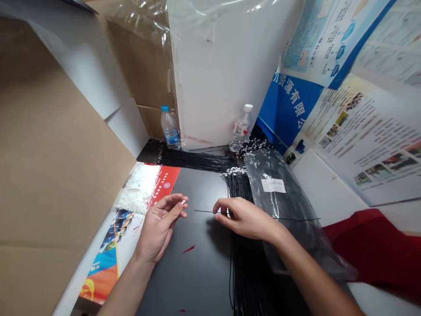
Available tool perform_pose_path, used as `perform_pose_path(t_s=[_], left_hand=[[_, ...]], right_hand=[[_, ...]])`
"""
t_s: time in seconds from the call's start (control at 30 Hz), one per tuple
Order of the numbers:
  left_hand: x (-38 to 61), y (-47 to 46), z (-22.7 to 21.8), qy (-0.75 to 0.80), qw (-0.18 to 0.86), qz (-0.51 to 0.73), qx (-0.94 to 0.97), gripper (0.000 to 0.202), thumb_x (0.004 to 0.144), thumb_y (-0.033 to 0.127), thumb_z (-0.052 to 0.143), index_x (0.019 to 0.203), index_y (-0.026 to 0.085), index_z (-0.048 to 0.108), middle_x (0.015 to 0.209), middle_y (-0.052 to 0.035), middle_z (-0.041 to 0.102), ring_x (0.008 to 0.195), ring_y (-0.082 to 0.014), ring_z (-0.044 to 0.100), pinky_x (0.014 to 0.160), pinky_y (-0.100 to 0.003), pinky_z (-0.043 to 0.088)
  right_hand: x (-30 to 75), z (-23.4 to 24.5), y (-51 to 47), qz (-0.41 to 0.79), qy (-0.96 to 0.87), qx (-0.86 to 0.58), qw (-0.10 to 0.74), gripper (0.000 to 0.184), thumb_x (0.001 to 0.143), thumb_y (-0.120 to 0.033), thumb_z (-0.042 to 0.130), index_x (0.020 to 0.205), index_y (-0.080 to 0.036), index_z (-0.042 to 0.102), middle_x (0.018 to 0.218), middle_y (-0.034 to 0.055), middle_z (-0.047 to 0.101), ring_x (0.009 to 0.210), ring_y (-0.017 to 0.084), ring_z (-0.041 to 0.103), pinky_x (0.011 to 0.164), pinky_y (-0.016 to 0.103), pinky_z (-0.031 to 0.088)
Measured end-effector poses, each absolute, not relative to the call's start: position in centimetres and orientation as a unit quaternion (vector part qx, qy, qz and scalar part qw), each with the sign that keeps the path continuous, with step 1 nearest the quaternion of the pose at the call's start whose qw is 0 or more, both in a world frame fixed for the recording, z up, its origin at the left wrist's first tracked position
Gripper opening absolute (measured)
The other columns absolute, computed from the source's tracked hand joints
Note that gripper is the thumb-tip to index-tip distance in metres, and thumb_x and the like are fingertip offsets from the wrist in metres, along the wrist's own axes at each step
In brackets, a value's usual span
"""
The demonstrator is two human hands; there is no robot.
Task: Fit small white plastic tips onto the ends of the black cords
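Two hands are at work over the dark bench (197,281), each pinching one thing. The left hand (161,224) grips one small white piece (183,202) between thumb and fingertips, above the bench's left half. The right hand (241,217) pinches one thin black wire (204,211); the wire's short free end points toward the white piece, apart from it, and its longer part runs back past the wrist toward the right edge.

Under the right hand lies one thick bundle of black wires (241,188), white tips at its far end, running down toward the near edge. A second black bundle (197,160) stretches along the far edge. In the far right corner sits one more cluster of white tips (255,145). The wires and tips are too many to count.

One clear plastic bag (292,197) with one white label (273,185) lies along the right side. At the left edge, one bag of white pieces (134,193) rests on a red printed sheet (171,179). Two red scraps lie on the bench: one near the left hand (188,249), one toward the near edge (182,310). Two bottles stand at the far edge, one blue-capped (170,129), one white-capped (242,127).
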State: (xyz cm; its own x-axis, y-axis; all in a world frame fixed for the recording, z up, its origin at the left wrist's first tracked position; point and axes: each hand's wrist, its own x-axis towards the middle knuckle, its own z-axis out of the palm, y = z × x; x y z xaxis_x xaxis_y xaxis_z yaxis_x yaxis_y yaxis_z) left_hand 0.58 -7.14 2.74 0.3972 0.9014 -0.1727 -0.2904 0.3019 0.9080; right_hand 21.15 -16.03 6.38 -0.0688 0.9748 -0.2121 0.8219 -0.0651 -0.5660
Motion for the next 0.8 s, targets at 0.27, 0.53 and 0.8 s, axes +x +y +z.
perform_pose_path(t_s=[0.27, 0.53, 0.8], left_hand=[[-0.6, -7.9, 2.9, 0.379, 0.593, 0.389, 0.594, 0.020, 0.075, 0.034, 0.072, 0.082, 0.016, 0.067, 0.084, -0.0054, 0.071, 0.072, -0.0165, 0.067, 0.071, -0.030, 0.058], [-2.3, -8.8, 1.2, 0.430, 0.581, 0.310, 0.618, 0.022, 0.078, 0.034, 0.065, 0.091, 0.017, 0.067, 0.084, -0.0046, 0.069, 0.070, -0.0151, 0.066, 0.070, -0.029, 0.057], [-2.0, -10.2, 1.8, 0.414, 0.643, 0.277, 0.582, 0.022, 0.079, 0.033, 0.068, 0.093, 0.017, 0.070, 0.077, -0.0035, 0.071, 0.072, -0.0155, 0.069, 0.071, -0.027, 0.055]], right_hand=[[20.3, 6.3, -13.1, 0.533, -0.653, -0.536, 0.043, 0.045, 0.091, -0.038, 0.059, 0.130, -0.016, 0.054, 0.102, 0.0071, 0.072, 0.062, 0.009, 0.057, 0.058, 0.021, 0.045], [19.7, 6.7, -12.6, 0.478, -0.706, -0.523, 0.001, 0.026, 0.094, -0.020, 0.045, 0.101, -0.013, 0.069, 0.064, -0.0007, 0.059, 0.051, 0.008, 0.054, 0.050, 0.018, 0.039], [19.3, 7.6, -13.3, 0.431, -0.730, -0.530, 0.020, 0.020, 0.093, -0.017, 0.048, 0.096, -0.014, 0.068, 0.072, 0.0026, 0.069, 0.059, 0.010, 0.060, 0.056, 0.020, 0.040]])
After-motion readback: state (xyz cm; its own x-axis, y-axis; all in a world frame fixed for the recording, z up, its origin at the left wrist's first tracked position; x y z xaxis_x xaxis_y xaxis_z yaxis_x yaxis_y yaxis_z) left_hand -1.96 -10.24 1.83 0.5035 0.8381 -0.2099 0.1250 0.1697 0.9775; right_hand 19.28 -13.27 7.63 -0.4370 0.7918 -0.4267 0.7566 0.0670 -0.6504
